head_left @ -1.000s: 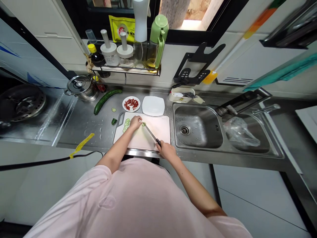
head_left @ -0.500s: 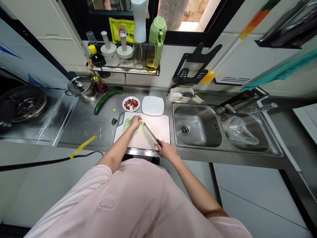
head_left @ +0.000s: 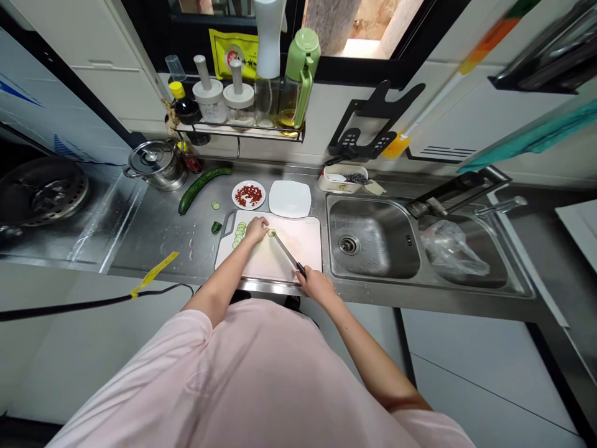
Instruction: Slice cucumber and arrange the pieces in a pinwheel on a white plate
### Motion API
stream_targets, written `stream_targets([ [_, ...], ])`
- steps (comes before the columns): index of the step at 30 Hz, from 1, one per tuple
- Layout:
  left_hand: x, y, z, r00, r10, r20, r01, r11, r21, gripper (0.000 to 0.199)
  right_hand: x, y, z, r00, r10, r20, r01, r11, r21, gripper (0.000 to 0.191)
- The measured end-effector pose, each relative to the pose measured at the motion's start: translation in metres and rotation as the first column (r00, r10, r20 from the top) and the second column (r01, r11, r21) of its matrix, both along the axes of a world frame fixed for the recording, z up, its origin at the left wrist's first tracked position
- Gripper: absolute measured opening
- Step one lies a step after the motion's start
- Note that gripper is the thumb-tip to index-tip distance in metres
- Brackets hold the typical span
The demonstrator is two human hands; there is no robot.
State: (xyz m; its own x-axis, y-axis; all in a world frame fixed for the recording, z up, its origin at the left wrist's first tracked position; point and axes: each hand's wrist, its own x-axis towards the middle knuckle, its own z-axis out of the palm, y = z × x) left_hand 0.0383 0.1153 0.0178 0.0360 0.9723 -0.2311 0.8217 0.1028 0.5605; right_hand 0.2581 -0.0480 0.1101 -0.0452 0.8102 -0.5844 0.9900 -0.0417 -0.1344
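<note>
My right hand (head_left: 317,285) is closed round the black handle of a kitchen knife (head_left: 286,249), its blade slanting up and left over the white cutting board (head_left: 308,233). At the knife's tip is a round cucumber slice (head_left: 271,233). My left hand (head_left: 255,231) is bent over the board with thumb and finger pinched at that slice's edge; the grip itself is small and partly hidden. Left of this hand, several overlapping cucumber slices (head_left: 240,231) lie in a row on the board.
Behind the board stand a plate of chopped red pieces (head_left: 249,195) and a white square plate (head_left: 290,198). A whole cucumber (head_left: 200,188), a cucumber end (head_left: 216,228) and a lidded pot (head_left: 157,164) are to the left. The sink (head_left: 373,239) adjoins on the right.
The camera view has shifted slightly. Both hands, the knife and the cucumber slice keep nearly the same places on the board.
</note>
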Motion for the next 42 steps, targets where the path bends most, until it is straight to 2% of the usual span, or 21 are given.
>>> stream_targets([
  [6, 0.0, 0.0, 0.001, 1.0, -0.005, -0.013, 0.004, 1.0, -0.006, 0.015, -0.006, 0.009, -0.002, 1.0, 0.005, -0.008, -0.005, 1.0, 0.013, 0.046],
  [31, 0.001, 0.0, 0.003, 1.0, -0.001, -0.028, 0.001, 1.0, -0.003, 0.016, -0.007, 0.013, 0.009, 1.0, 0.025, -0.006, -0.025, 1.0, 0.003, 0.044],
  [42, 0.002, -0.003, 0.008, 1.0, -0.01, -0.029, 0.01, 1.0, -0.003, 0.016, 0.004, -0.003, 0.013, 1.0, 0.017, 0.012, -0.017, 1.0, -0.008, 0.042],
])
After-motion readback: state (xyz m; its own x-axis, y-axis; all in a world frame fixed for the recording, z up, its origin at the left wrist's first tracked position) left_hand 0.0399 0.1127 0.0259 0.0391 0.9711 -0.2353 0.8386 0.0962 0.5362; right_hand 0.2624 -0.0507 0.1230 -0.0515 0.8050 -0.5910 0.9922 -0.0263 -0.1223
